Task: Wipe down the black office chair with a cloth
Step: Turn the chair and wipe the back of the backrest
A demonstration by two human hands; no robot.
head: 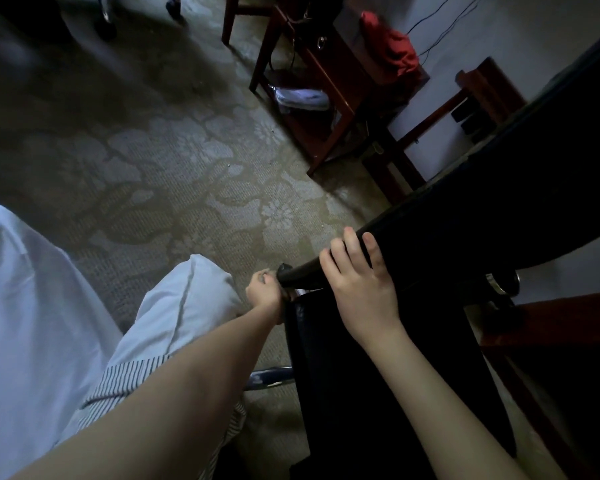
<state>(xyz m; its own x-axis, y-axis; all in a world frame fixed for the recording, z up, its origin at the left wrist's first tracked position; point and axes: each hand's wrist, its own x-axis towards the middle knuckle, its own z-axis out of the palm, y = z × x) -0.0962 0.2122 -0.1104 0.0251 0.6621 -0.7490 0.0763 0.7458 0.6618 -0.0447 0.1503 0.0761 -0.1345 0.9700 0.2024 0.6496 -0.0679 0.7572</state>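
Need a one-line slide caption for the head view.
Head view: right hand rests on the black office chair's armrest, left hand curled at its tip; patterned carpet below.

OCR check | nothing reading as text: labels, brands, numbers, signs all coming up blank | black office chair (499,202) showing plain dark surface | frame running dim, blurry
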